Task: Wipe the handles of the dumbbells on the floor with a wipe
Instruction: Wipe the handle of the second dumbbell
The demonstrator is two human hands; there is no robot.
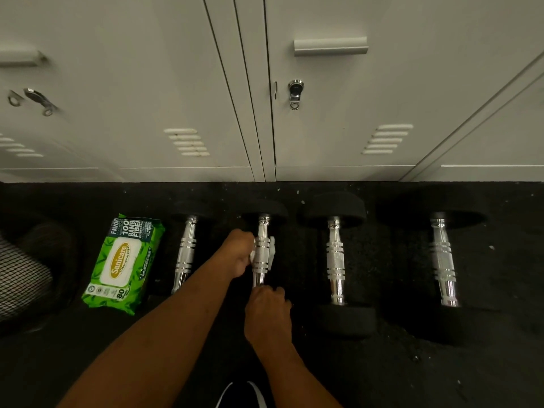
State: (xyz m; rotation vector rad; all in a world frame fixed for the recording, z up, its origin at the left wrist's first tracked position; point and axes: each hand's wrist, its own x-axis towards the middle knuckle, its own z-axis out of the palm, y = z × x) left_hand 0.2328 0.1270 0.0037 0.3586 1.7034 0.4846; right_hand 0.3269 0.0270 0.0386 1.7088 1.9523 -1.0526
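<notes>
One dark shoe showed nearest, on the black floor. Just beyond it the right hand was curled over the near end of the second dumbbell, steadying it. Farther along, the left hand pinched a white wipe wrapped round the middle of that chrome handle. So the wiping was under way on this one. Whether the first dumbbell was already done I could not tell. My guess was that the third dumbbell and the fourth dumbbell, lying untouched to the right, were left to do. A green pack of wipes lay at the left, and white lockers stood behind.
</notes>
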